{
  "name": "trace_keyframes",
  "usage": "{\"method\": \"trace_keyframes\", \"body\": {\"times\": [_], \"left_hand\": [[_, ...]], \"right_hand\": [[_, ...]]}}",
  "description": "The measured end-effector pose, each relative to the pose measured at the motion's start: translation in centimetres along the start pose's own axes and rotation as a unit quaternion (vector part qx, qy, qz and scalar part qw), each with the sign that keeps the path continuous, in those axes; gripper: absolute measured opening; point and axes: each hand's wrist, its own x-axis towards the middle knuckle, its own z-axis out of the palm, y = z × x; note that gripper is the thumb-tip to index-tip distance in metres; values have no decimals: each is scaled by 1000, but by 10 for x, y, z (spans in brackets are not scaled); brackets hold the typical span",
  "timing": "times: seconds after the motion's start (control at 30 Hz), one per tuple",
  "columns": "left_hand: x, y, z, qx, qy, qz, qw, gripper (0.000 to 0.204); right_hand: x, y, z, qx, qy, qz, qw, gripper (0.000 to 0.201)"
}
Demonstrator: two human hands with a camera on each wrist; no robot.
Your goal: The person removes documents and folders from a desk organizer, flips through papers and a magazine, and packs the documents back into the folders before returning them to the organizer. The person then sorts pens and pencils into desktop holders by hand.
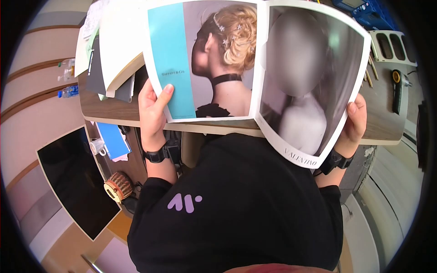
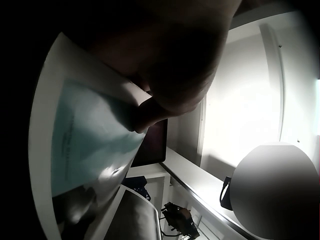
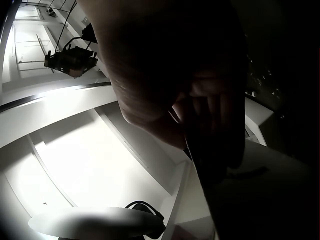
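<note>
An open magazine (image 1: 223, 98) spans the space between both hands, tilted up over the table's near edge. Its left page shows a turquoise band and the back of a head with pinned-up hair; the right page is a grey-toned photo above printed lettering. My left hand (image 1: 154, 109) grips the left page's outer edge, thumb on the front. In the left wrist view that thumb (image 2: 146, 116) presses the turquoise page (image 2: 95, 140). At the right page's outer edge my right hand (image 1: 356, 120) holds on, its fingers (image 3: 215, 120) behind the sheet in the right wrist view.
A thick book (image 1: 120, 50) and papers lie on the table's left. On its right are a black-handled cutter (image 1: 398, 91), pencils (image 1: 374, 68), a white slotted tray (image 1: 392, 45) and a blue crate (image 1: 375, 16). A mug (image 1: 97, 146) and a woven item (image 1: 119, 186) are lower left.
</note>
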Motion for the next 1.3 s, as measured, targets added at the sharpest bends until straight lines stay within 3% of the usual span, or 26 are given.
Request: {"method": "trace_keyframes", "body": {"times": [0.07, 0.13, 0.33, 0.43, 0.57, 0.63, 0.77, 0.87, 0.93, 1.03, 1.07, 1.13, 1.17, 1.2, 1.23, 1.27, 1.3], "left_hand": [[9, 0, 13, -15, -10, -5, 1000, 34], [19, -5, 21, -28, -34, -8, 999, 34], [44, -19, 46, -48, -83, -54, 994, 35], [52, -28, 52, -69, -107, -100, 987, 35], [59, -40, 56, -79, -123, -111, 983, 35], [61, -47, 56, -92, -123, -123, 981, 35], [62, -48, 56, -90, -124, -126, 980, 35], [63, -52, 55, -91, -127, -127, 980, 37], [63, -54, 54, -93, -126, -130, 979, 36], [58, -47, 60, -37, -97, -120, 987, 38], [55, -46, 64, -39, -102, -120, 987, 38], [46, -40, 74, 120, -30, -15, 992, 45], [38, -27, 78, 252, 5, -12, 968, 56], [33, -19, 84, 251, 2, -11, 968, 56], [29, -13, 88, 388, 29, 131, 912, 61], [24, -7, 91, 509, 57, 266, 816, 66], [19, 2, 95, 503, 36, 302, 809, 67]], "right_hand": [[8, 1, 5, -2, 13, -41, 999, 38], [17, 1, 17, 20, 98, -64, 993, 38], [34, 1, 47, -8, 166, -75, 983, 33], [38, 0, 65, -6, 151, -63, 987, 33], [41, 16, 55, -7, 121, -61, 991, 34], [46, 29, 34, 99, -4, -71, 993, 39], [49, 34, 43, 136, 43, -52, 988, 41], [53, 35, 50, 191, -16, -81, 978, 45], [55, 21, 75, 97, 162, -37, 981, 37], [56, 22, 77, 49, 164, -69, 983, 38], [56, 21, 78, 85, 154, -60, 983, 38], [53, 19, 78, 62, 150, -60, 985, 33], [57, 23, 74, 91, 109, -82, 987, 30], [65, 26, 70, 250, -33, -90, 964, 30], [65, 29, 70, 243, -32, -94, 965, 30], [66, 32, 72, 237, -33, -97, 966, 31], [67, 33, 75, 177, -39, -104, 978, 31]]}}
